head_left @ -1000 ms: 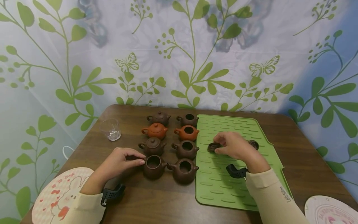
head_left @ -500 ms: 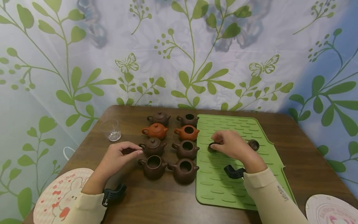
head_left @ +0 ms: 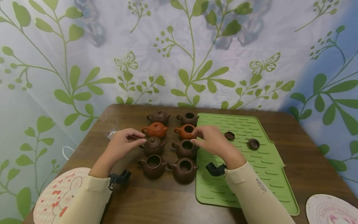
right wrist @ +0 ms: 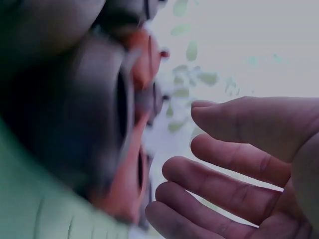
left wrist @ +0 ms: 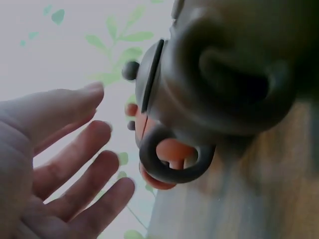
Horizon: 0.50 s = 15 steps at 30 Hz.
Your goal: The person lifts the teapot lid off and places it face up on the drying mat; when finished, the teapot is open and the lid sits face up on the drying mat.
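- Where the left column of teapots runs back toward the desk's (head_left: 156,202) far edge, we see the left hand (head_left: 120,144) just beside the handle of a dark lidded teapot (head_left: 154,148); its fingers are apart and hold nothing.
- We find the right hand (head_left: 213,141) over the left edge of a green mat (head_left: 215,188), fingers apart and holding nothing, near an orange open teapot (head_left: 184,135) and a dark open teapot (head_left: 184,153); whether it touches either we cannot tell.
- Farther back in the left column, we see an orange lidded teapot (head_left: 154,131) and, nearest the desk's far edge, a brown lidded teapot (head_left: 159,117).
- Closest to us stand two dark teapots with open mouths, the left one (head_left: 154,172) and the right one (head_left: 184,177), side by side.
- A small open teapot (head_left: 186,119) stands near the far edge, at the mat's far left corner.
- On the mat, toward the desk's right edge, we see two lids, the left (head_left: 230,136) and the right (head_left: 254,144), well apart.
- Near the desk's left edge, we see a clear glass (head_left: 110,127) partly behind the left hand.
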Available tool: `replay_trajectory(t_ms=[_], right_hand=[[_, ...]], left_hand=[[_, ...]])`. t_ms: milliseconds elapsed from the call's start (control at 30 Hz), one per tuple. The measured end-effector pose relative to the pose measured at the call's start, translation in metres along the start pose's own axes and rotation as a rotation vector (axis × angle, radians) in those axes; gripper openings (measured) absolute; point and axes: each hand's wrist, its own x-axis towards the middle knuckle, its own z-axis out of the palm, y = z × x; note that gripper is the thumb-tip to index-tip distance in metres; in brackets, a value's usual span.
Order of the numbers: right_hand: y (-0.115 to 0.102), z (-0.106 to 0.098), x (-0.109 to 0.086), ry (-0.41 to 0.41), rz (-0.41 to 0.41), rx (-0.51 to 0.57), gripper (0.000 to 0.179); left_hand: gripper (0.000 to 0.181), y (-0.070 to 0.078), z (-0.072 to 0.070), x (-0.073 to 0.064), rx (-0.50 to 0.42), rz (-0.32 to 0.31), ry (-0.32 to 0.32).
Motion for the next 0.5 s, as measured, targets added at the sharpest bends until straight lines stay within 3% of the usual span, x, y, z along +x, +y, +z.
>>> replay_trajectory(t_ms=[167,333,500], right_hand=[[-0.032,0.015,0.024,-0.022,-0.073,0.033,0.027],[-0.058,0.034,0.046,-0.062,-0.124,0.088,0.033],[-0.076,0.055,0.062,-0.097,-0.118,0.078,0.045]], left_hand=[[0.027,-0.014,0.004,0.006,-0.038,-0.084,-0.089],[0.028,-0.023,0.007,0.007,-0.060,-0.088,-0.092],[0.024,-0.028,0.003,0.004,-0.042,-0.065,-0.091]])
